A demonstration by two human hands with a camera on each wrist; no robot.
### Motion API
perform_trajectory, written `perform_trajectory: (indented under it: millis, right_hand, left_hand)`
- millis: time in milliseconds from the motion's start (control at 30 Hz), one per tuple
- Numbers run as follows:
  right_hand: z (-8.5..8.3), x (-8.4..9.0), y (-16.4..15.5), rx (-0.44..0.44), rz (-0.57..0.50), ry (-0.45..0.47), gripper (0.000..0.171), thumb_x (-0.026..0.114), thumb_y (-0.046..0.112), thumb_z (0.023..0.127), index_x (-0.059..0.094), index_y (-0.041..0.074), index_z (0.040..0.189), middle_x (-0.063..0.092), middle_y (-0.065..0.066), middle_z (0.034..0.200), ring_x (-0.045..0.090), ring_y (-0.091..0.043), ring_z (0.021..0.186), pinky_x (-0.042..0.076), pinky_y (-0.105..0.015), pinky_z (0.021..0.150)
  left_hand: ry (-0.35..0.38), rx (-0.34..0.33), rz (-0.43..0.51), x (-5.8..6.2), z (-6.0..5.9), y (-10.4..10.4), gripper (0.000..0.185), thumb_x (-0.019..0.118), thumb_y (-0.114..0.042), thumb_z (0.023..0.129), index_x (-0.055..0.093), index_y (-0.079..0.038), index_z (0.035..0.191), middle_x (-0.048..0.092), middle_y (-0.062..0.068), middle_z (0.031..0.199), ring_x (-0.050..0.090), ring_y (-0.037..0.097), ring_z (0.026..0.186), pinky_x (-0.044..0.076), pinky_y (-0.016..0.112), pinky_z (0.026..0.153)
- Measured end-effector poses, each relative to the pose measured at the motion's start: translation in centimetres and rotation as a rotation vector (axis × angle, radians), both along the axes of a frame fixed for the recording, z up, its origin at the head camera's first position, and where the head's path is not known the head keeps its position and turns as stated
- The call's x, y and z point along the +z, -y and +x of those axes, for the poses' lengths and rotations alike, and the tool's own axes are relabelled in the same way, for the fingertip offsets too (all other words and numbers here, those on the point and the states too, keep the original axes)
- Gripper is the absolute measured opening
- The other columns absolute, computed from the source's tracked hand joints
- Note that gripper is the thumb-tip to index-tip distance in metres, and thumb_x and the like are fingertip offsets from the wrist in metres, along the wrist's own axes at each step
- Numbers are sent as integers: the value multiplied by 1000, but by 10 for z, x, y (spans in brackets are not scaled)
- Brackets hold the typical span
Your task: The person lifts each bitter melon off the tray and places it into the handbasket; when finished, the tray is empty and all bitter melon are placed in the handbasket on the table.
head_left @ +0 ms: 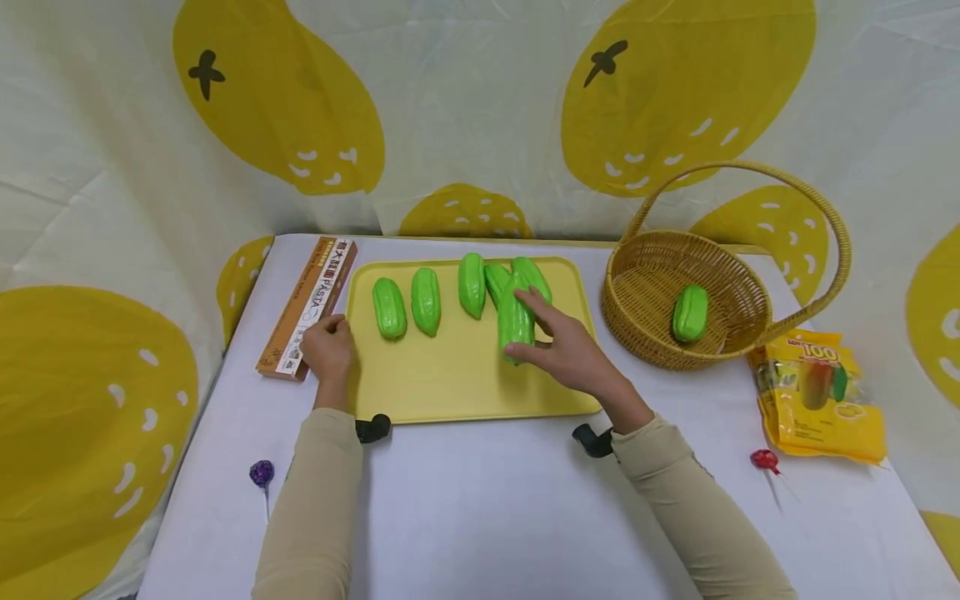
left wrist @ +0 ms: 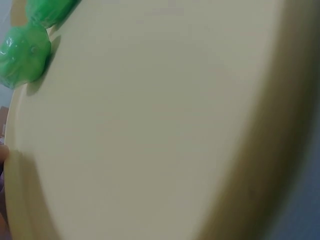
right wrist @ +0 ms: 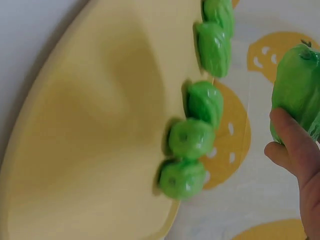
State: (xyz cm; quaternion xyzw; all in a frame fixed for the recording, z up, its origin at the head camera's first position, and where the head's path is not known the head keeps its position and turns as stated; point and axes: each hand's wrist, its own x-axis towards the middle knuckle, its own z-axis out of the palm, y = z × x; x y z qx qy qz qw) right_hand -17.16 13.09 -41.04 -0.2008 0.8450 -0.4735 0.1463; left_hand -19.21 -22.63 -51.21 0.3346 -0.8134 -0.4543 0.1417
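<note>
My right hand (head_left: 570,350) holds a green ridged star fruit (head_left: 515,321) between thumb and fingers over the right part of a yellow tray (head_left: 435,383). In the right wrist view the held star fruit (right wrist: 295,87) shows a small stem end at the top. Several more star fruits (head_left: 389,308) lie in a row along the tray's far side, the rightmost ones close together. My left hand (head_left: 327,348) is curled beside the tray's left edge, over the near end of a pasta box (head_left: 307,308); nothing shows in its fingers.
A wicker basket (head_left: 626,321) with a tall handle stands right of the tray, one star fruit (head_left: 690,313) inside. Beside it lies a yellow candy bag (head_left: 821,400). A red lollipop (head_left: 765,460) is at the right, a purple lollipop (head_left: 262,473) at the left. A patterned curtain hangs behind.
</note>
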Motion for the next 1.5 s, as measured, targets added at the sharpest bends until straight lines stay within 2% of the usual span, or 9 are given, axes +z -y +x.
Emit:
perform_trajectory:
  millis: [400, 567, 800, 867, 1133, 1200, 1333, 1400, 1500]
  right_hand:
    - [-6, 5, -45, -78, 45, -41, 86, 74, 31, 95, 24, 17, 163, 12, -14, 172, 16, -36, 158, 40, -53, 116]
    - [-12, 9, -58, -79, 25, -20, 87, 72, 28, 96, 20, 17, 164, 6, -13, 173, 10, -35, 159, 34, -57, 119]
    - [-16, 26, -84, -168, 139, -105, 86, 74, 33, 94, 25, 18, 163, 14, -15, 171, 23, -41, 156, 28, -60, 122]
    - [-19, 30, -92, -191, 140, -114, 86, 74, 31, 94, 25, 17, 163, 16, -15, 171, 29, -45, 152, 31, -60, 120]
    - [-29, 31, -122, -246, 140, -61, 86, 73, 27, 96, 21, 15, 164, 18, -18, 170, 33, -51, 147, 38, -62, 113]
    - [-30, 31, -128, -267, 167, -52, 86, 72, 31, 96, 21, 17, 164, 22, -20, 169, 35, -50, 147, 42, -57, 113]
    - [-32, 30, -138, -306, 198, -23, 87, 70, 38, 96, 20, 22, 164, 28, -23, 165, 38, -46, 147, 51, -24, 102]
    - [-33, 29, -143, -316, 209, -14, 87, 69, 41, 96, 18, 23, 164, 28, -25, 165, 37, -46, 147, 49, -16, 96]
    - [-36, 24, -149, -328, 218, -13, 87, 68, 42, 97, 17, 22, 165, 26, -27, 165, 37, -47, 147, 51, -20, 98]
  left_hand:
    - [28, -8, -4, 1, 2, -1, 30, 55, -12, 103, 72, -1, 124, 70, 22, 128, 62, 39, 122, 50, 50, 105]
    - [38, 5, -11, 1, 5, 1, 29, 54, -11, 102, 72, -2, 123, 70, 22, 127, 61, 40, 122, 49, 51, 105]
    - [47, -5, 2, -2, 5, 2, 31, 54, -13, 103, 71, -2, 125, 69, 21, 129, 61, 39, 123, 49, 50, 106]
    - [44, -6, 1, -2, 5, 3, 31, 53, -12, 103, 71, -2, 125, 69, 22, 129, 62, 39, 123, 49, 50, 106]
    - [22, -10, 1, 3, 3, 1, 30, 53, -11, 103, 71, 0, 125, 70, 23, 127, 62, 40, 122, 50, 50, 105]
    - [22, -10, -1, 3, 3, 0, 30, 53, -10, 103, 71, 0, 125, 70, 23, 128, 62, 40, 123, 50, 51, 106]
    - [20, -9, 2, 3, 3, -1, 30, 54, -10, 103, 71, 0, 124, 70, 23, 128, 62, 40, 123, 50, 51, 106]
    - [21, -10, 4, 3, 2, -1, 30, 53, -10, 103, 71, -1, 125, 70, 22, 128, 62, 39, 123, 50, 50, 106]
    - [24, -12, 1, 3, 1, -1, 30, 53, -11, 103, 71, -1, 125, 70, 21, 128, 62, 39, 123, 50, 50, 106]
